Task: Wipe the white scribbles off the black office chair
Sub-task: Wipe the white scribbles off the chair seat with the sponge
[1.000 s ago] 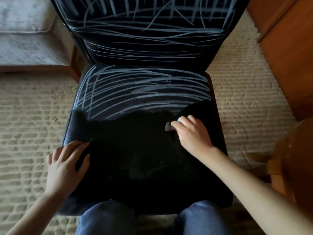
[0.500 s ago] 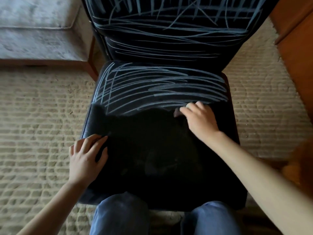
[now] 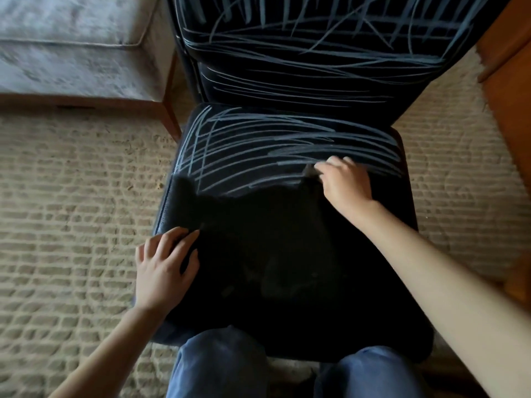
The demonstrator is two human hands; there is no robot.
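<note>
One black office chair stands in the middle of the view on the carpet, its seat facing the person. The white scribbles lie in two patches: one across the rear half of the seat, and one over the backrest. The front half of the seat is plain black, with a ragged border between it and the marked part. Two hands are on the seat. The right hand sits at that border on the right side of the seat, its fingers curled round one small grey wiper pressed to the fabric; it is too blurred to tell whether this is a cloth or an eraser. The left hand rests flat near the front left edge, fingers straight and spread, holding nothing. Two knees in blue jeans show below the front of the seat. A beige ribbed carpet surrounds the chair. One grey cushioned seat on a wooden frame stands at the upper left, and wooden furniture runs along the right edge.
</note>
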